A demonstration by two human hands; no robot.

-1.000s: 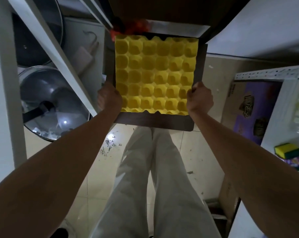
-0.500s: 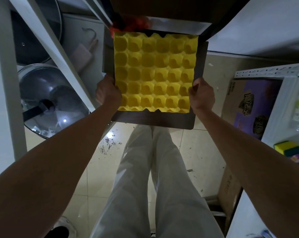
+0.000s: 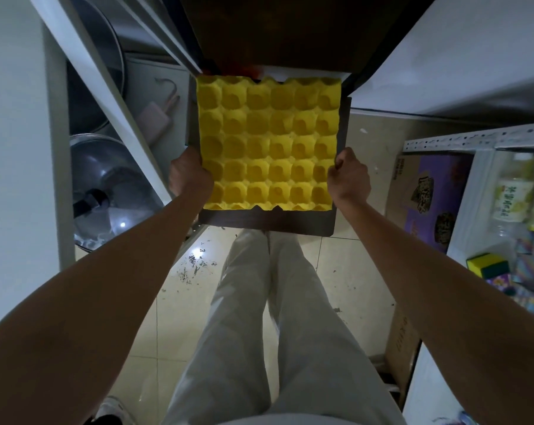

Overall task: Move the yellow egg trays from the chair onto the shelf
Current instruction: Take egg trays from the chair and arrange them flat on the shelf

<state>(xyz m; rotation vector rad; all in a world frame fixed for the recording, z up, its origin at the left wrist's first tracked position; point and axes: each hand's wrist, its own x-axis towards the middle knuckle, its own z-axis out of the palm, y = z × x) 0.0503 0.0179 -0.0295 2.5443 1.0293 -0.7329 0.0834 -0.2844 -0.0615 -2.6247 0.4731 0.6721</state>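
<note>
Item: yellow egg trays (image 3: 267, 142), moulded pulp, cups empty, resting on the dark chair seat (image 3: 268, 220) at 12 o'clock from my stance. From above I cannot tell how many are stacked. Left hand (image 3: 189, 176) clasps the 9 o'clock edge near the front corner, right hand (image 3: 348, 176) the 3 o'clock edge opposite; both grips closed on the tray. I judge it light, fairly stiff but crushable at the scalloped rim, not slippery. Best hold: opposite side edges, fingers under, kept level. White shelf frame (image 3: 118, 118) stands at 10 o'clock.
</note>
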